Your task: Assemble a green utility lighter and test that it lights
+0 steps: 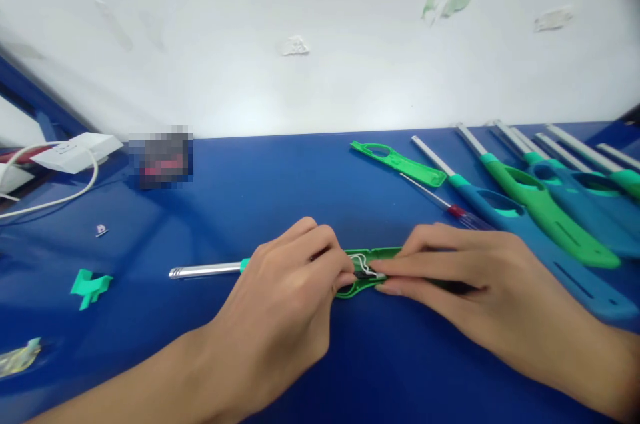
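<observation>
An opened long-nosed lighter lies across the blue table in front of me, with its silver metal tube [207,270] pointing left. Its green half-shell [373,253] faces up, and a thin white wire [361,263] curls inside. My left hand [290,291] is closed over the front of the shell, fingertips pressed at its inner parts. From the other side, my right hand [465,277] pinches at the handle, with finger and thumb tips beside the wire's end. The rear of the handle is mostly hidden beneath the right hand. Beyond the hands rests a loose green shell half [407,166].
A screwdriver [467,216] and several blue and green lighters [545,204] lie at right. To the left are a teal plastic piece [91,286], a small bit [101,231], a white box with a cable [77,152] and a blurred dark object [163,157]. A white wall stands behind.
</observation>
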A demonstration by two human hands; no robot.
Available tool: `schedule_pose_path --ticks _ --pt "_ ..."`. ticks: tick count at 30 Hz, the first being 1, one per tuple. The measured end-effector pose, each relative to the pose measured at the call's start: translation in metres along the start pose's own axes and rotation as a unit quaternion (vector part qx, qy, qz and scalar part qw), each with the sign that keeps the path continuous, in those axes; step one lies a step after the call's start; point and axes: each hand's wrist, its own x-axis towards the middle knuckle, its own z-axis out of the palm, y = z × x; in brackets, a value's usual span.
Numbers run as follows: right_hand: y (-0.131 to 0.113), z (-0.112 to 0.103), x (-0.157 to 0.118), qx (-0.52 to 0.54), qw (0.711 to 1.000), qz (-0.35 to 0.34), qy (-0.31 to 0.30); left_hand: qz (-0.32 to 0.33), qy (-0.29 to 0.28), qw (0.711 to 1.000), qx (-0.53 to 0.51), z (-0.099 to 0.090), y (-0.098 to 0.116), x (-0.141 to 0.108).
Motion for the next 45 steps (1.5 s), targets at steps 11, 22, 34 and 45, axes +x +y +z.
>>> schedule_pose_path --ticks 11,22,34,45 --pt "0.0 -0.002 0.003 0.018 1.0 0.016 -0.006 -0.017 -0.016 0.999 0.033 -0.005 0.007 -0.002" --pt "-0.001 -0.001 0.0 0.014 1.0 0.021 -0.005 -0.033 0.0 0.999 0.013 -0.008 0.009 0.0" --pt "-0.001 0.002 0.002 0.034 0.999 0.031 -0.009 -0.062 0.012 0.998 -0.028 -0.012 0.01 0.001" --pt "-0.001 -0.001 0.002 -0.006 1.0 -0.004 0.007 -0.079 0.019 0.996 -0.046 -0.012 0.008 0.003"
